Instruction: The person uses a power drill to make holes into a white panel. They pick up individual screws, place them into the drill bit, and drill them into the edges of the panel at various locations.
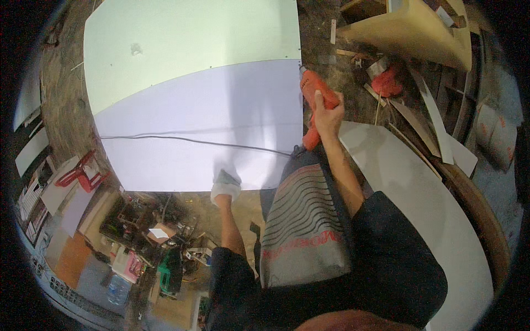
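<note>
A red corded electric drill (313, 94) is gripped in my bare right hand (329, 113), fingers wrapped round its body. Its nose is at the right edge of a large white panel (182, 94), close to a small dark dot there. From the drill's handle a dark cable (221, 144) runs left across the panel. My left hand (225, 185), in a white glove with a grey-green patch, is at the panel's near edge. Its fingers blend into the pale surface, so their pose is unclear. Along a curved line, the panel changes from greenish to bluish white.
To the right lies a curved white board (419, 204), with wood strips (433, 110) beyond it. A tan curved piece (408, 33) stands at the far right. At the lower left are scattered tools, a green tool case (168, 271), a water bottle (117, 289) and a red frame (83, 174).
</note>
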Demonstrator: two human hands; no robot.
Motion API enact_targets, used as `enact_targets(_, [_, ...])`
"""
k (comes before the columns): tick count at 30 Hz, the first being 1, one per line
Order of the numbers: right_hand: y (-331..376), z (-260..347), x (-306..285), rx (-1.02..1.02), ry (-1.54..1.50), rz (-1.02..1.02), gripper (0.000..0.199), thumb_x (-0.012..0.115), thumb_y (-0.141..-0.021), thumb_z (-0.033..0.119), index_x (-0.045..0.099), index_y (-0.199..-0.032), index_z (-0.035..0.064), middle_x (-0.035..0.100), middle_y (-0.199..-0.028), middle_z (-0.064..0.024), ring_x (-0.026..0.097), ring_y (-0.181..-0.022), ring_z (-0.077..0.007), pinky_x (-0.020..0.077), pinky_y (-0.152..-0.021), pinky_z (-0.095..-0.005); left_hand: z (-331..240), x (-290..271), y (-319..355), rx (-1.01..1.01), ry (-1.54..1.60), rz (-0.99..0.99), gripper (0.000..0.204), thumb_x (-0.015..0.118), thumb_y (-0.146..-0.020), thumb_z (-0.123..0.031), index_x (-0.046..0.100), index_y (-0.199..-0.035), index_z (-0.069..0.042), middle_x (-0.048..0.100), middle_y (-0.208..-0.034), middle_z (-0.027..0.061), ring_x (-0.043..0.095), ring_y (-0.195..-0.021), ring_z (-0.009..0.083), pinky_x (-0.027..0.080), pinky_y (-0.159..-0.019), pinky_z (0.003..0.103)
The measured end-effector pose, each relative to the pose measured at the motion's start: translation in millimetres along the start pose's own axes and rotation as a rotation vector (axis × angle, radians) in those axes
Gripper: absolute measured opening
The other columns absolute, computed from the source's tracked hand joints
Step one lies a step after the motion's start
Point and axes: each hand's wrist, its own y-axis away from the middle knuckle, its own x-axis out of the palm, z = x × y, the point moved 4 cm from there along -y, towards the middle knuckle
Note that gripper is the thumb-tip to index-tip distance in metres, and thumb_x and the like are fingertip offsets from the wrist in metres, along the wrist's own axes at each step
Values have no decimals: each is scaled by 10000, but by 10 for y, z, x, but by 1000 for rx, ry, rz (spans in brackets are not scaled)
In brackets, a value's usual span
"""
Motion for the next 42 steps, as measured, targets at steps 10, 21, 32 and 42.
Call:
enact_targets(10, [87, 122, -123, 60, -147, -74, 385, 710, -757, 298, 564, -971, 13, 628, -865, -125, 619, -811, -254, 516, -660, -388, -535, -817, 420, 62, -142, 197, 559, 571, -770, -445, 532, -1218, -112, 609, -1132, 150, 583, -1052, 310, 462, -884, 391])
enact_targets(21, [1876, 212, -1512, 247, -807, 201, 481, 468, -862, 377, 436, -1214, 51, 538, -1126, -134, 572, -968, -316, 505, -759, -521, 303, -176, 184, 185, 6, 89, 431, 520, -809, -328, 533, -1160, -79, 579, -1159, 167, 552, -1070, 334, 442, -903, 399])
enact_targets(32, [2485, 573, -1622, 99, -826, 143, 474, 446, -858, 392, 468, -1215, 80, 560, -1142, -111, 572, -954, -291, 493, -786, -504, 336, 203, -12, 266, 42, 78, 401, 534, -796, -295, 564, -1137, -85, 595, -1134, 154, 552, -1068, 316, 439, -907, 396])
enact_targets(42, [2323, 844, -1644, -5, -836, 188, 459, 458, -870, 343, 447, -1233, 62, 540, -1177, -128, 560, -1000, -279, 496, -791, -478, 318, 245, -107, 259, 32, 118, 377, 546, -784, -265, 592, -1115, -91, 609, -1110, 142, 553, -1067, 300, 436, -910, 392])
